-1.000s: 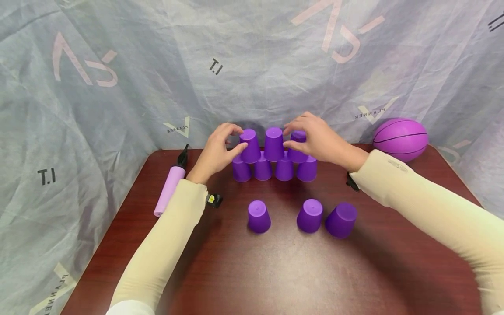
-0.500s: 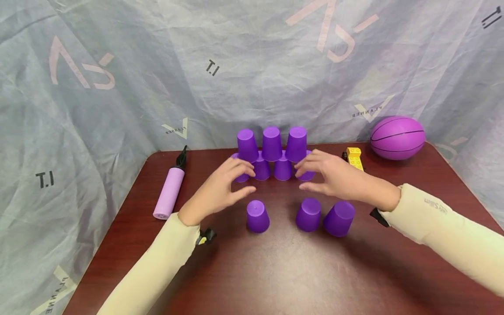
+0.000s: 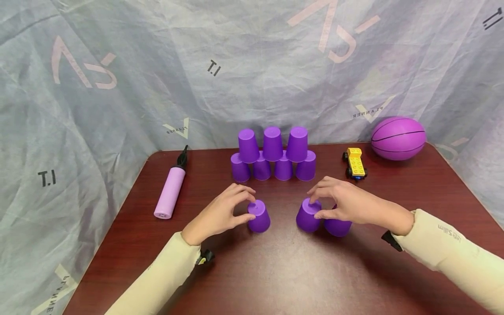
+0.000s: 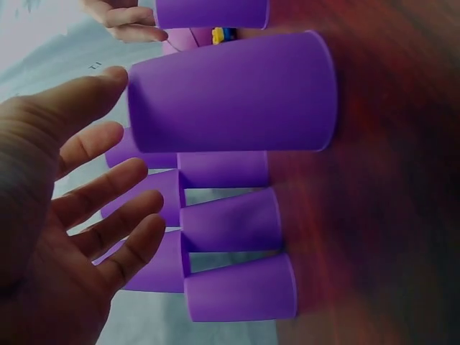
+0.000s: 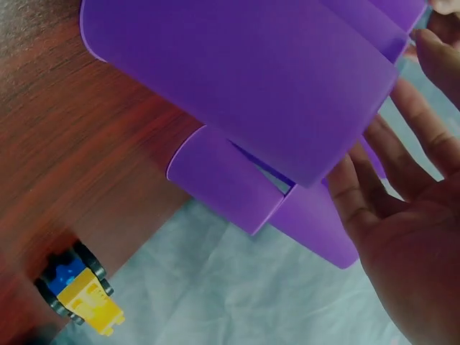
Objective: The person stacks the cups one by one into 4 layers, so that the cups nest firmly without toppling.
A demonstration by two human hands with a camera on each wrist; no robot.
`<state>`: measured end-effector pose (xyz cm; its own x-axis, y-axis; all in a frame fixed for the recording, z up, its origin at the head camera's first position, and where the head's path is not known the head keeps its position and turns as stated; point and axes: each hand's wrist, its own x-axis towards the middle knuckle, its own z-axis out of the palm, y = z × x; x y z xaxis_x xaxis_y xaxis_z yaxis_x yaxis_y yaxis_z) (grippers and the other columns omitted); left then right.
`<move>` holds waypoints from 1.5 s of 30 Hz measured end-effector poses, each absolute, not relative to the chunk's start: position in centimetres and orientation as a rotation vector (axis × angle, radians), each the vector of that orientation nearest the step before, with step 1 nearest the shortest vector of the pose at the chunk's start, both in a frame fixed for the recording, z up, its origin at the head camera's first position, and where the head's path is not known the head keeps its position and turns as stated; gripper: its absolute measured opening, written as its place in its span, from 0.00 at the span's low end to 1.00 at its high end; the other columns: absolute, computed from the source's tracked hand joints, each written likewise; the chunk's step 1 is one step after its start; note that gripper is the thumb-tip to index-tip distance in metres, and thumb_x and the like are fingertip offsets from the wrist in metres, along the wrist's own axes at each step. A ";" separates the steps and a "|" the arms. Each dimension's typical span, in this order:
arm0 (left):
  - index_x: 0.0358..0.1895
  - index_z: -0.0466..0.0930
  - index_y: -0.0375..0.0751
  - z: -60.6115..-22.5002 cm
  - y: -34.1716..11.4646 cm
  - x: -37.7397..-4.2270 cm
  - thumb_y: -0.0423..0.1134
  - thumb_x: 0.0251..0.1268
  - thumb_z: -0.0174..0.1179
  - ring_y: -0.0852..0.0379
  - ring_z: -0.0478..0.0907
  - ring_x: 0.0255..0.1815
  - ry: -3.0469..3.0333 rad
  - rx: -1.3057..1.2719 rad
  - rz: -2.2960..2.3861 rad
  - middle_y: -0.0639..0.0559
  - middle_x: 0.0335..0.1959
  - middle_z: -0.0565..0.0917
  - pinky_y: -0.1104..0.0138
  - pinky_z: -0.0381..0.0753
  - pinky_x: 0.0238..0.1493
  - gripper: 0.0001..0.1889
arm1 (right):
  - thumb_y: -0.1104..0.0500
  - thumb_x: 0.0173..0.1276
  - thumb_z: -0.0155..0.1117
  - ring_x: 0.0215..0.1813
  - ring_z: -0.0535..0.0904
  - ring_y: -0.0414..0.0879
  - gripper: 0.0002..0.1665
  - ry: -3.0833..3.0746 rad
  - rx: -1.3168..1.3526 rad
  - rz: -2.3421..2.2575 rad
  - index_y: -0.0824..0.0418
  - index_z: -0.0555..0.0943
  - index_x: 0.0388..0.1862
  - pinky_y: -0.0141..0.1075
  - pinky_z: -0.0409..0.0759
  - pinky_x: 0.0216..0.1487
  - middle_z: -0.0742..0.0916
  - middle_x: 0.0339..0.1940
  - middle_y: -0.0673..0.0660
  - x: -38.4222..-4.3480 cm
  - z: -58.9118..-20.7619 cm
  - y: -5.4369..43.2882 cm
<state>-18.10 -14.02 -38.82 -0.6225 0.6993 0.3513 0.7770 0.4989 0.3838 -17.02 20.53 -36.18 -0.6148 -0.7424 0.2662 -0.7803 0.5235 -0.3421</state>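
Three purple plastic cups stand upside down in the near row: a left cup, a middle cup and a right cup. My left hand reaches the left cup's top, thumb and index finger spread around it. In the left wrist view, the thumb tip is right at that cup's base edge and the other fingers are loosely spread. Over the middle cup's top, my right hand holds thumb and fingers apart, partly hiding the right cup. Behind, upside-down purple cups form a two-tier stack, three resting on a longer lower row.
On the dark red-brown table, a lilac hand pump lies at the left. A yellow toy-brick car and a purple ball are at the back right. A grey printed cloth hangs behind the table.
Both hands have left the top tier of the stack and come down and toward the front, to the near cups. The stack stays standing, and the toy car is uncovered.
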 end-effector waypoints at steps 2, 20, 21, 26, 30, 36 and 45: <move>0.44 0.78 0.49 -39.1 -14.0 -18.0 0.45 0.54 0.70 0.63 0.68 0.55 -2.590 -1.284 -0.786 0.58 0.53 0.75 0.68 0.69 0.56 0.15 | 0.51 0.52 0.76 0.50 0.74 0.40 0.15 -2.672 1.330 0.677 0.51 0.82 0.37 0.36 0.76 0.47 0.83 0.47 0.49 -17.0 -36.3 20.5; 0.43 0.77 0.47 -40.1 -14.0 -18.0 0.41 0.55 0.69 0.62 0.71 0.51 -2.543 -1.340 -0.807 0.57 0.50 0.77 0.67 0.71 0.53 0.14 | 0.55 0.55 0.74 0.45 0.73 0.37 0.15 -2.648 1.337 0.678 0.53 0.81 0.40 0.34 0.76 0.43 0.82 0.43 0.42 -17.0 -37.2 20.4; 0.43 0.77 0.47 -40.1 -14.0 -18.0 0.41 0.55 0.69 0.63 0.71 0.51 -2.539 -1.343 -0.809 0.57 0.50 0.77 0.67 0.71 0.53 0.14 | 0.54 0.55 0.74 0.45 0.73 0.37 0.15 -2.647 1.330 0.676 0.53 0.81 0.40 0.34 0.76 0.43 0.82 0.42 0.42 -17.0 -37.2 20.4; 0.44 0.77 0.47 -39.5 -14.0 -18.2 0.42 0.56 0.69 0.62 0.71 0.51 -2.522 -1.336 -0.829 0.58 0.49 0.77 0.67 0.71 0.53 0.14 | 0.53 0.54 0.75 0.45 0.73 0.35 0.15 -2.624 1.292 0.681 0.52 0.81 0.40 0.33 0.76 0.44 0.81 0.41 0.40 -17.1 -36.7 20.3; 0.44 0.77 0.46 -38.3 -14.1 -18.8 0.42 0.57 0.68 0.61 0.71 0.51 -2.473 -1.328 -0.850 0.57 0.48 0.76 0.67 0.70 0.55 0.14 | 0.54 0.53 0.75 0.44 0.74 0.36 0.16 -2.553 1.289 0.700 0.52 0.81 0.40 0.32 0.76 0.44 0.80 0.40 0.41 -17.3 -35.9 20.2; 0.43 0.79 0.43 -35.5 -13.7 -20.2 0.40 0.55 0.69 0.58 0.71 0.51 -2.344 -1.298 -0.874 0.54 0.48 0.77 0.67 0.70 0.55 0.14 | 0.58 0.50 0.77 0.45 0.76 0.38 0.16 -2.351 1.316 0.747 0.54 0.82 0.38 0.29 0.74 0.46 0.82 0.41 0.45 -18.4 -33.7 19.8; 0.43 0.79 0.38 -29.5 -12.3 -23.7 0.37 0.56 0.68 0.55 0.73 0.49 -2.146 -1.126 -0.940 0.49 0.47 0.79 0.64 0.74 0.46 0.12 | 0.63 0.50 0.76 0.39 0.78 0.42 0.15 -2.123 1.112 0.795 0.60 0.83 0.38 0.31 0.75 0.41 0.85 0.40 0.51 -21.7 -27.6 18.5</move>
